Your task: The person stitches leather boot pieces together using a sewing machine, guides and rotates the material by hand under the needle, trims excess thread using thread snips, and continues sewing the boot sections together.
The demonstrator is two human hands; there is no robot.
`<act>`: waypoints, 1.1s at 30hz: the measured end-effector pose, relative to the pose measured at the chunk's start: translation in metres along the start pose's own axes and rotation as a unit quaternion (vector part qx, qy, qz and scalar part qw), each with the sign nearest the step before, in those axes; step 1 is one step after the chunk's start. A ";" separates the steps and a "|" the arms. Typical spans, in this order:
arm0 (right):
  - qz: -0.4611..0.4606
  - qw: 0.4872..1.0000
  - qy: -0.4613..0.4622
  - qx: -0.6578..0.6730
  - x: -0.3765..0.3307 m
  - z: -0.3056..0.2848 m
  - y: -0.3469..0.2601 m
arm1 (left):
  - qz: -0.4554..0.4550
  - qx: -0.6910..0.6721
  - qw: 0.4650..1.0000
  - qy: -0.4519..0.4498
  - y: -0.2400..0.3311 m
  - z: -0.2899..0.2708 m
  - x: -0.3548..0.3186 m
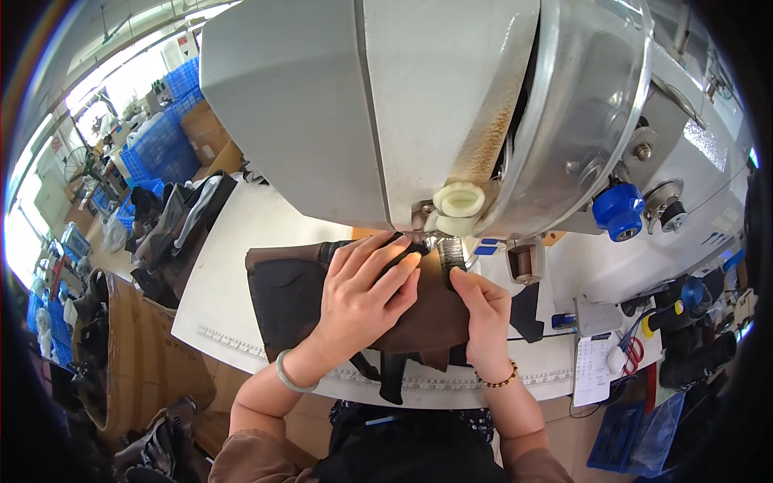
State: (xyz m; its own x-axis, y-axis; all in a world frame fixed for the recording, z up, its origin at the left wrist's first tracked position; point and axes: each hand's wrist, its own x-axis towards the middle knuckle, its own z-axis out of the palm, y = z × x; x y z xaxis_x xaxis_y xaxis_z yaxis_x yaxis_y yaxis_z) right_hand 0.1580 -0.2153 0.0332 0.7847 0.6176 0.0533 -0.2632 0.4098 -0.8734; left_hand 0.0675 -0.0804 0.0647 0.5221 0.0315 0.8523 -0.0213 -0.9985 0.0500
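Observation:
A dark brown leather piece (286, 294) lies on the white worktable (241, 233) under the head of a large grey sewing machine (362, 105). My left hand (362, 294) lies flat on the leather, fingers spread, fingertips just short of the presser foot (451, 251). My right hand (483, 310) pinches the leather's right edge just below that foot. A pale bangle circles my left wrist and a beaded bracelet my right. The needle itself is hidden behind the machine's cream-coloured part (459, 201).
A blue knob (618, 211) and metal fittings stick out on the machine's right. Black pieces (527, 310), a paper sheet (594, 370), red scissors (634, 352) and tools lie at the right. A cardboard box (137, 362) stands at the left, blue crates (165, 145) farther back.

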 end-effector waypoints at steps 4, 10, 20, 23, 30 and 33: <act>0.076 0.995 -0.056 0.044 0.002 -0.007 -0.011 | -0.019 0.025 0.999 -0.035 0.010 -0.008 -0.002; 0.020 0.998 -0.058 0.028 0.002 -0.010 -0.002 | -0.047 0.056 0.995 -0.065 0.009 -0.011 -0.008; -0.005 0.990 -0.078 -0.120 0.001 -0.009 -0.010 | -0.004 0.062 0.997 -0.043 0.003 -0.008 -0.010; -0.003 0.994 -0.080 -0.081 -0.004 -0.006 -0.011 | 0.001 0.059 0.997 -0.041 0.005 -0.007 -0.010; -0.015 0.996 -0.080 -0.037 -0.006 -0.003 -0.003 | -0.006 0.045 0.997 -0.060 0.006 -0.009 -0.009; -0.017 0.997 -0.068 -0.026 -0.005 0.002 -0.003 | -0.001 0.049 0.997 -0.058 0.003 -0.008 -0.009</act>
State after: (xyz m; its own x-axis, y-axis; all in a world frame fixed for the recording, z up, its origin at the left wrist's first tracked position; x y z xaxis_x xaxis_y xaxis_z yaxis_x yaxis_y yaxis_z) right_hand 0.1543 -0.2185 0.0368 0.7089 0.6901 0.1454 -0.2051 0.3990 -0.8937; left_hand 0.0564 -0.0832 0.0616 0.6167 0.0347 0.7864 0.0610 -0.9981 -0.0038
